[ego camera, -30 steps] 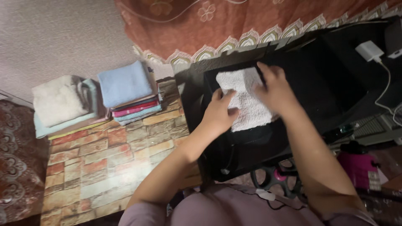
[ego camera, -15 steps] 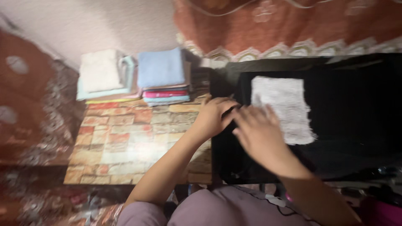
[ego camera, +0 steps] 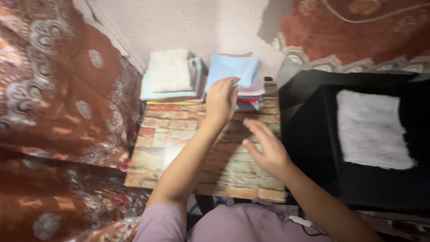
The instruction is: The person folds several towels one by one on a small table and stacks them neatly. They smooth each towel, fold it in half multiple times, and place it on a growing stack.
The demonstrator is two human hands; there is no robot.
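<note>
— Towels first, from the left: what do you see?

— I see two stacks at the far edge of the brick-patterned surface (ego camera: 179, 148). The left stack (ego camera: 170, 76) has a cream towel on top of pale green ones. Just beside it, the right stack has a light blue towel (ego camera: 237, 69) on top, with pink and teal folded edges under it.

— And your hands?

— My left hand (ego camera: 221, 101) is at the near edge of the blue towel, fingers curled over it; I cannot tell whether it has actually pinched the cloth. My right hand (ego camera: 266, 148) hovers over the bricks, fingers spread, holding nothing.

— How far along would you judge it?

— One white towel (ego camera: 371, 130) already lies flat on the black box (ego camera: 313, 143) at the right, well apart from both hands. Both stacks look full, so I judge most of the pile is left.

— Anything in the way?

— Patterned brown fabric (ego camera: 53, 98) crowds the left side, but the stretch between stacks and box is open bricks.
</note>
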